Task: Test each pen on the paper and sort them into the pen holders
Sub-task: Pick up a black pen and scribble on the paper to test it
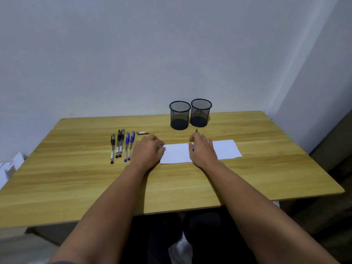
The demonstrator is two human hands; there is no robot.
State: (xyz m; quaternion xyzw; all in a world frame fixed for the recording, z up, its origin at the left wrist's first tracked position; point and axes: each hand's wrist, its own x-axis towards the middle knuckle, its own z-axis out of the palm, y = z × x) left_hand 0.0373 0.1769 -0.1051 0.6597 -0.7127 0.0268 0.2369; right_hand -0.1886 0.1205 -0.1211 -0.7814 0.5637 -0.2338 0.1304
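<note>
A white sheet of paper (224,149) lies flat on the wooden table (76,180). My right hand (202,150) rests on the sheet and grips a dark pen (196,131), its tip touching the paper near the sheet's middle. My left hand (148,151) presses on the paper's left edge with fingers curled. To the left lies a row of several pens: three black ones (117,144) and two blue ones (129,146). A small pen cap (142,133) lies just beyond them. Two black mesh pen holders (180,115) (201,113) stand side by side behind the paper, nothing visible inside them.
The table stands against a pale wall, with a corner at the right. White papers (11,166) sit off the table's left edge. My legs are below the near edge.
</note>
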